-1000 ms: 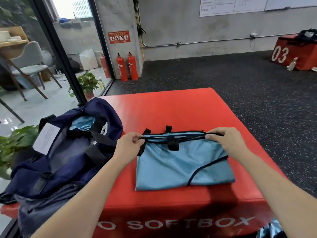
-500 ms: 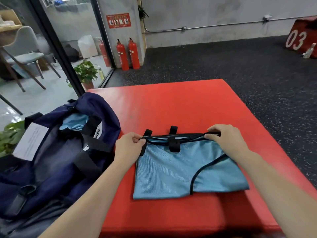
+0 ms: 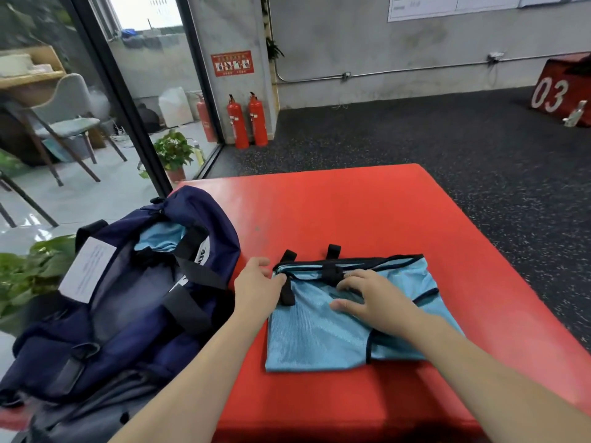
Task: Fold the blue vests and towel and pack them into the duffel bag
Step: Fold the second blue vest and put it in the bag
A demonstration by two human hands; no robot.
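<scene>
A light blue mesh vest [image 3: 323, 340] with black trim lies folded flat on the red soft box [image 3: 367, 212]. My left hand [image 3: 257, 290] rests at the vest's far left corner, thumb against the black strap there. My right hand [image 3: 372, 297] lies on top of the vest near its far edge, fingers spread and slightly bent, pressing on the fabric. The navy duffel bag [image 3: 128, 302] sits open on the left of the box, with light blue fabric [image 3: 160, 239] showing inside it.
A potted plant [image 3: 28, 276] stands left of the bag. Beyond the box are a glass partition frame [image 3: 128, 116], another plant [image 3: 174, 153] and two red fire extinguishers [image 3: 248, 119]. A red box marked 03 [image 3: 556, 91] sits far right on dark floor.
My right hand has let go of the vest's far right corner and moved left onto the middle of the vest. My left hand has loosened its pinch on the left corner.
</scene>
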